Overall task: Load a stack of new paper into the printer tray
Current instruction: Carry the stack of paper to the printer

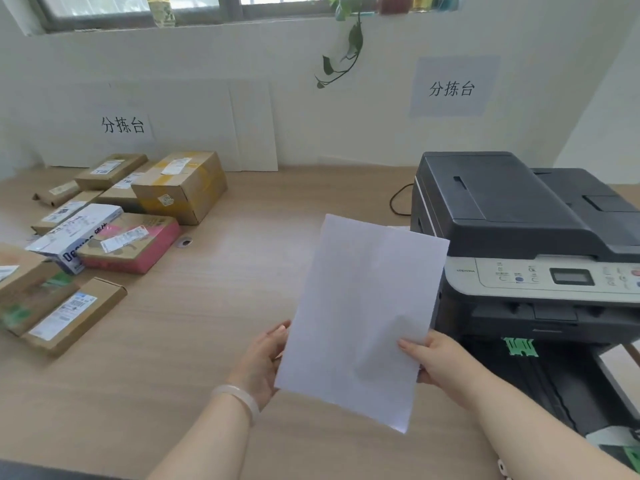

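Note:
A thin stack of white paper (363, 313) is held upright above the wooden desk, tilted slightly to the right. My left hand (265, 362) grips its left edge and my right hand (440, 365) grips its lower right edge. To the right stands a dark grey printer (519, 216) with a light control panel (554, 275). Its paper tray (561, 386) is pulled out toward me at the bottom right, black inside, with a green paper guide (519, 346) at its back. The stack's right edge overlaps the printer's left side in view.
Several cardboard parcels (180, 187) and a pink box (138, 244) lie on the left of the desk (225, 323). A black cable (398, 199) runs behind the printer. White boards lean on the back wall. A vine (346, 50) hangs from the windowsill.

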